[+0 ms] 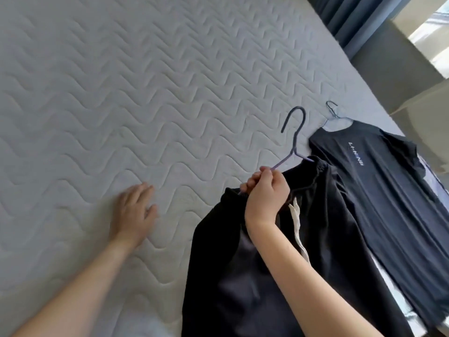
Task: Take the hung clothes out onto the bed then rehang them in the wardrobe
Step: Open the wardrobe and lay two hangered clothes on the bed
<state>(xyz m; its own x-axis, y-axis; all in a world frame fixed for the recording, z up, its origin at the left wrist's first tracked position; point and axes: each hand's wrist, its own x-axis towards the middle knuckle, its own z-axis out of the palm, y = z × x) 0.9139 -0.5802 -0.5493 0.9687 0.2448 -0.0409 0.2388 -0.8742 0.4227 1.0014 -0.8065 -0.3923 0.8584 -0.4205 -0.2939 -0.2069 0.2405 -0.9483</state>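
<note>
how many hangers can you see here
2. One hanger is gripped by the right hand, carrying the black garment. The other hanger lies on the bed inside the dark t-shirt. Others may be hidden under the clothes.

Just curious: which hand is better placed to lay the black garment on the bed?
Likely right: the right hand grips the hanger of the black garment; the left hand is open, holding nothing.

The right hand (266, 193) is curling its fingers tightly round one shoulder of a purple hanger (294, 152), knuckles upward, with the bare forearm reaching in from the lower right. The left hand (133, 212) is stretching forward palm-down, fingers straight and slightly spread, its bare forearm extending from the lower left.
</note>
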